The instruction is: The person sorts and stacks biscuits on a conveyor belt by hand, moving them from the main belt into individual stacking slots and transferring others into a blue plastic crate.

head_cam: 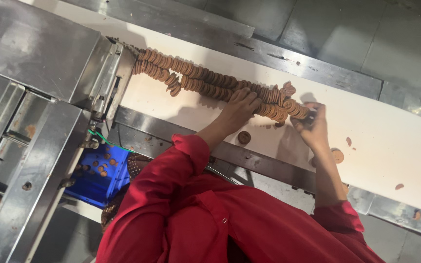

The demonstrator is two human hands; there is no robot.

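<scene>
Two long rows of round brown biscuits (196, 78), standing on edge, run from a steel machine outlet along a white conveyor belt (386, 141). My left hand (239, 106) lies over the rows with its fingers curled on the biscuits. My right hand (311, 125) grips the right end of the row (288, 108). The short stretch of biscuits between my hands is bunched and uneven, with a few biscuits (287, 89) tipped up above it. Red sleeves cover both my arms.
A steel machine housing (35, 53) fills the left. Steel rails (269, 168) frame the belt. Loose biscuits (243, 138) and broken bits (399, 186) lie on the belt. A blue crate (98, 175) with biscuits sits below the machine.
</scene>
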